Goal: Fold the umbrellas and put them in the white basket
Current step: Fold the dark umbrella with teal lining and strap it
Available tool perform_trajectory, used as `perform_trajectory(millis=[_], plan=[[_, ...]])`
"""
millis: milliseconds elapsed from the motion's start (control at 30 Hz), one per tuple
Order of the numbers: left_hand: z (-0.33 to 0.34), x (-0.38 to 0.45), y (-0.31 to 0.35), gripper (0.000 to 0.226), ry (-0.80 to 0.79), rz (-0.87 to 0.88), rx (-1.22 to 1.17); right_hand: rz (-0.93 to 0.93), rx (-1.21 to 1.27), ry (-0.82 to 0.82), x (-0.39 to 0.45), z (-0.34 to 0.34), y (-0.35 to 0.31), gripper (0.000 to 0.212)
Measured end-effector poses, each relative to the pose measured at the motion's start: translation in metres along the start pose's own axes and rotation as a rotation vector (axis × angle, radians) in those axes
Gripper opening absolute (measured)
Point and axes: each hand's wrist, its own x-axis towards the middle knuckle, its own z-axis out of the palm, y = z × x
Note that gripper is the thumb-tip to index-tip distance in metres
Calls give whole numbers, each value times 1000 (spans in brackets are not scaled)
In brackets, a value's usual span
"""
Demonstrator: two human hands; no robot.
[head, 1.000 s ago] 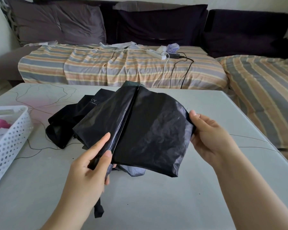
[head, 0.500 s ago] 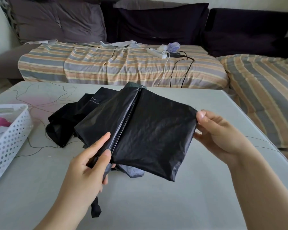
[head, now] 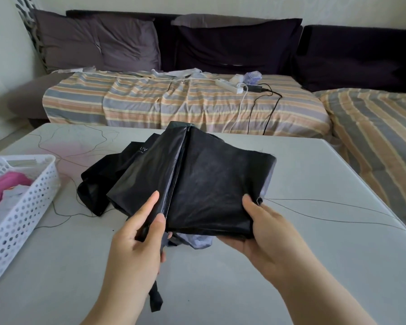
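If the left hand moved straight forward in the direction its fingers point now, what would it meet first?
The left hand already grips the black umbrella at its central rib, fingers pointing up and away. Going on, it would only slide along that fabric; beyond lies bare table, though depth is unclear.

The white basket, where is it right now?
In the head view, the white basket sits on the grey table at the far left, beside the black umbrella the hands hold.

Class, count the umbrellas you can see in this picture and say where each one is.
2 that I can tell: a black umbrella held over the table by the left hand and right hand; a pink one in the white basket. The basket may hide more.
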Motion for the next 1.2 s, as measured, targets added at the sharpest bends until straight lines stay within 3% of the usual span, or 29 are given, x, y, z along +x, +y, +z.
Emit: perform_trajectory(millis=[133,267,333,467,567,633,700,833,933,1000,1067,1200], plan=[[0,1,-5,44,-2,-3,31,-181,-161,-33,-17,13,-10,27],[0,-2,-12,45,-20,8,102,-465,-809,179,-27,15,-16,45],[1,-4,-15,45,-37,16,138,-534,-796,188,-29,16,-20,42],[3,-9,-17,42,-90,21,209,-555,-501,48,-27,22,-25,19],[6,-14,-17,42,-114,29,242,-485,-383,-31,-24,23,-28,35],[7,-16,-16,41,-118,39,265,-396,-462,47,-23,23,-31,37],[6,-15,-17,40,-111,50,285,-348,-555,185,-19,19,-35,19],[3,-13,-16,40,-78,58,295,-389,-614,300,-15,9,-44,28],[3,-14,-15,41,-37,51,299,-477,-649,289,-18,7,-46,34],[5,-16,-14,41,-28,48,294,-493,-498,195,-20,10,-45,39],[6,-17,-13,41,-42,48,291,-421,-345,72,-22,15,-43,30],[6,-18,-14,41,-65,53,312,-270,-611,81,-22,18,-34,26]])
